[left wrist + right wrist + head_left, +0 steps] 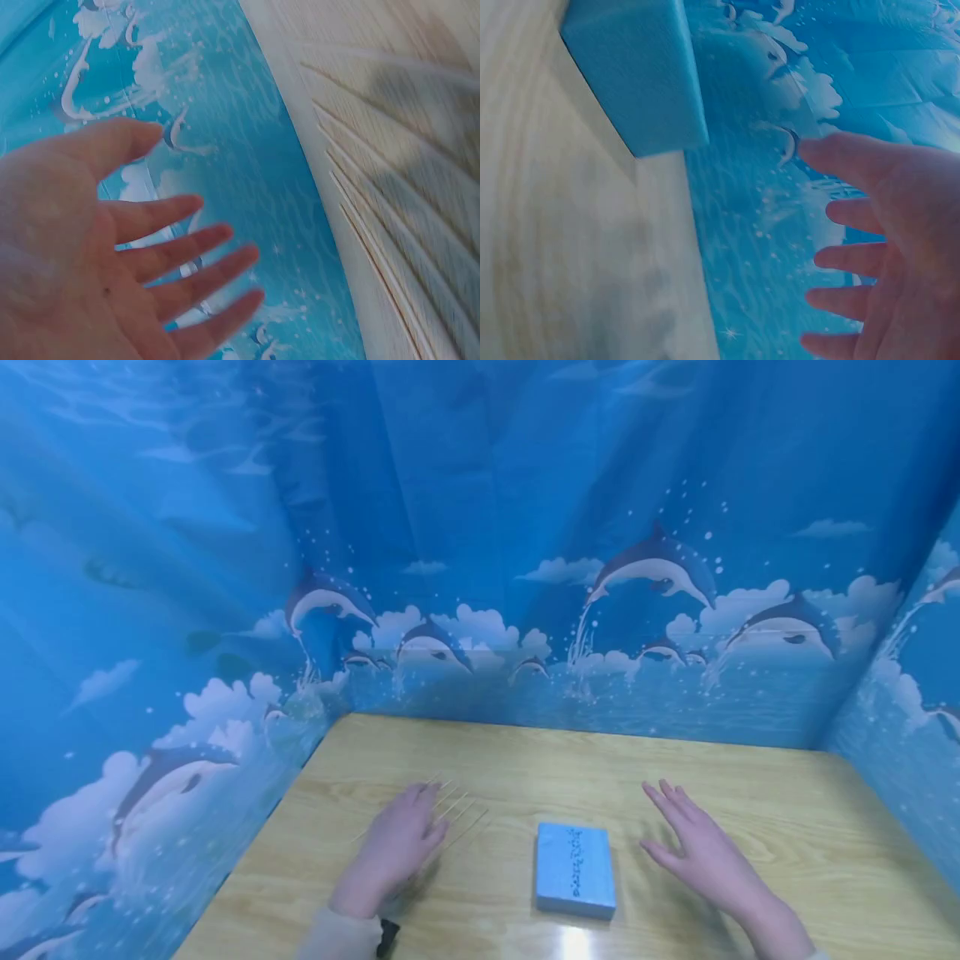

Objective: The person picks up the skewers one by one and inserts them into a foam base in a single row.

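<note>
Several thin wooden sticks (467, 827) lie side by side on the left part of the table, slanting away to the upper right. My left hand (401, 837) is over them, partly covering them in the head view. In the left wrist view its fingers (187, 247) are spread and hold nothing, with the sticks (390, 195) off to the right. A blue foam-like block (575, 868) with a line of dark marks on top lies between the hands. To its right, my right hand (697, 856) hovers with fingers extended, apart from the block (634, 75).
The wood-grain table (525, 760) is enclosed by blue curtains (480, 527) printed with dolphins and clouds at the back and both sides. A dark band (387, 937) shows at the left wrist. Light glares on the tabletop below the block.
</note>
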